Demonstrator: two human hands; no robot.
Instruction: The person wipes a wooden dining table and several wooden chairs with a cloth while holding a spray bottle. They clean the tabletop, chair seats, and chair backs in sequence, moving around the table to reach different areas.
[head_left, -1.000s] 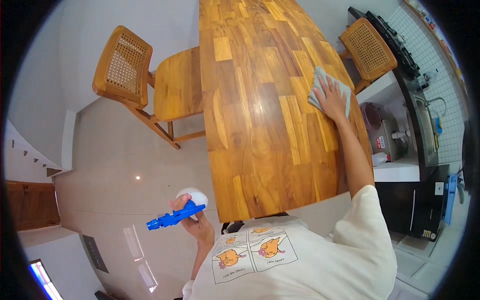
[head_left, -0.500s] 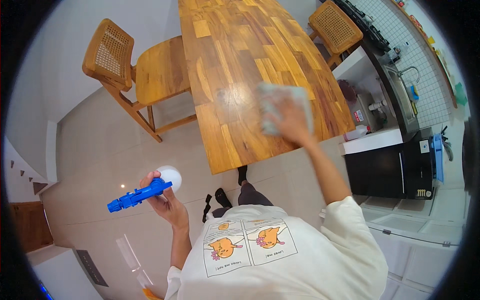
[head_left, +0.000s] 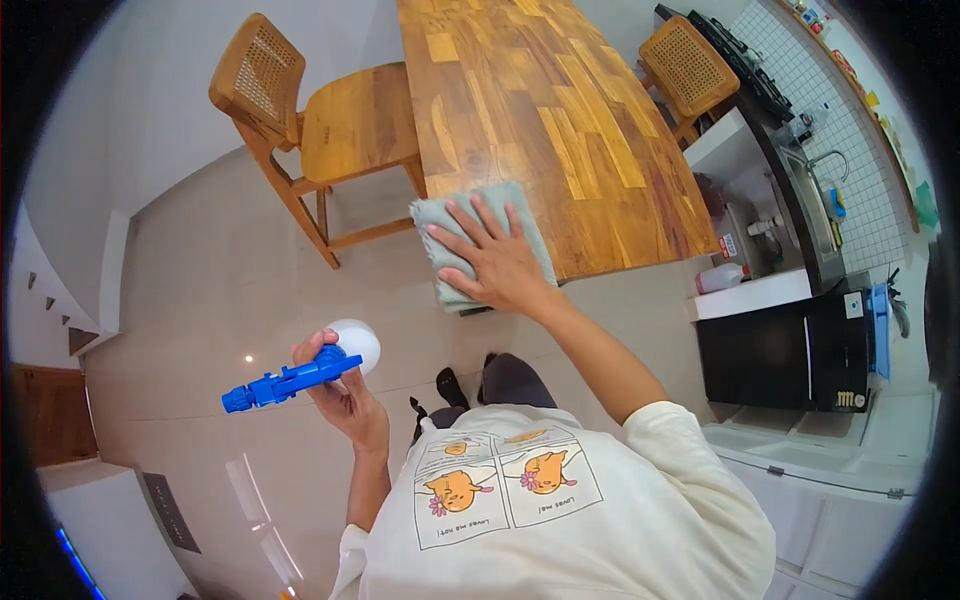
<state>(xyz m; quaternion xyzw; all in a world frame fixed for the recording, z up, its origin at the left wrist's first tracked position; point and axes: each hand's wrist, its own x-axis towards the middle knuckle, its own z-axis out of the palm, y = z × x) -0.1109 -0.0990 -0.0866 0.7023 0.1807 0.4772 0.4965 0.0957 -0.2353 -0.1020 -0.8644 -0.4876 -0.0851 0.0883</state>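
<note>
My right hand (head_left: 500, 262) lies flat with its fingers spread on a pale grey-green cloth (head_left: 527, 212). The cloth covers the near left corner of the wooden table (head_left: 560, 130) and reaches past its edge. Off to the left, below the tabletop, my left hand (head_left: 350, 405) is wrapped round a spray bottle with a blue trigger head (head_left: 290, 382) and a white body. Its nozzle points left, and the hand hides much of the bottle.
A wooden chair with a woven back (head_left: 350, 120) stands at the table's left side; a second chair (head_left: 690, 70) is at the far right. On the right are a counter with a sink (head_left: 808, 195), a black appliance (head_left: 780, 350) and a bottle (head_left: 722, 278) beneath the counter.
My right hand and the cloth have slid left across the tabletop to the near left corner. The left hand keeps its hold on the spray bottle. The view has shifted slightly.
</note>
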